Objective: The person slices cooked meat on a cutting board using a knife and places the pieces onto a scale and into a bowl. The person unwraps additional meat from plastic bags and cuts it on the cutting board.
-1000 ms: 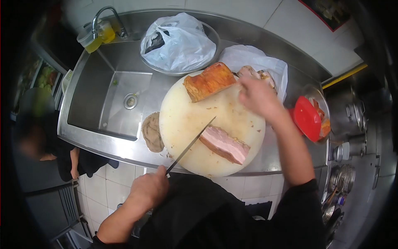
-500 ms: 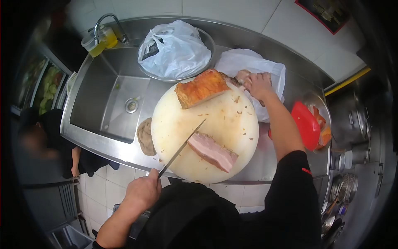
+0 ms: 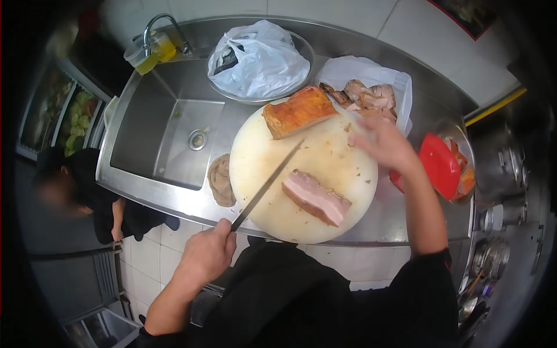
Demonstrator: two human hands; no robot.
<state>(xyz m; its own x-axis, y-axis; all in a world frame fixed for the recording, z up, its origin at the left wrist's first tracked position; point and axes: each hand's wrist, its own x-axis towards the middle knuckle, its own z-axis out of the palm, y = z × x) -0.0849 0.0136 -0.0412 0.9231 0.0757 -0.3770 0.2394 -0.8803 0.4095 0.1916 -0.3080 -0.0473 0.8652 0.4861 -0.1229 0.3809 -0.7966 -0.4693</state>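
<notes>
My left hand (image 3: 209, 253) is wrapped round the handle of a long knife (image 3: 267, 188), its blade slanting over the left part of the round white cutting board (image 3: 249, 156). My right hand (image 3: 387, 142), slightly blurred, hovers with fingers spread at the board's right edge, holding nothing. Just beyond it, cut pieces of roast meat (image 3: 374, 100) lie on a white plastic bag (image 3: 348, 68). A slab of pork belly (image 3: 316, 198), its pale layered side showing, rests on the board right of the blade. Behind it sits a larger piece with golden-brown skin (image 3: 301, 110).
A brown cloth (image 3: 221, 182) lies left of the board, beside the sink (image 3: 156, 130). At the back, a stuffed plastic bag (image 3: 261, 61) fills a metal bowl. A red scoop-like piece (image 3: 439, 167) stands at right. A person (image 3: 110, 191) is at far left.
My right hand has come off the meat pieces on the bag and drawn back toward me, fingers opening. The knife stays in my left hand. The view has shifted slightly.
</notes>
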